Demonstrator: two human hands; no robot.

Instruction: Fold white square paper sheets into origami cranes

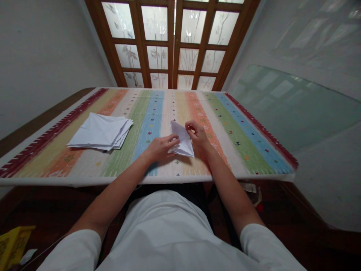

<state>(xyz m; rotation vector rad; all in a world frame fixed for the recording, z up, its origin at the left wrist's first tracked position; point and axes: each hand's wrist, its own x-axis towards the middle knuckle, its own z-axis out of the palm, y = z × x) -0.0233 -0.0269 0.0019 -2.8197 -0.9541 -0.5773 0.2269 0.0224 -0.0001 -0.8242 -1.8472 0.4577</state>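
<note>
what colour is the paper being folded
White, a folded sheet between both hands; clearest in the head view.

Your desk [36, 122] is covered by a striped cloth [239, 139] in many colours. To your left on it lies a loose stack of white sheets [100, 131]. A folded white paper [184, 143] sits near the middle.

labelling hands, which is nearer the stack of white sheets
Left. The left hand sits right of the stack of white sheets, on the folded paper; the right hand is farther right, holding its other side.
</note>
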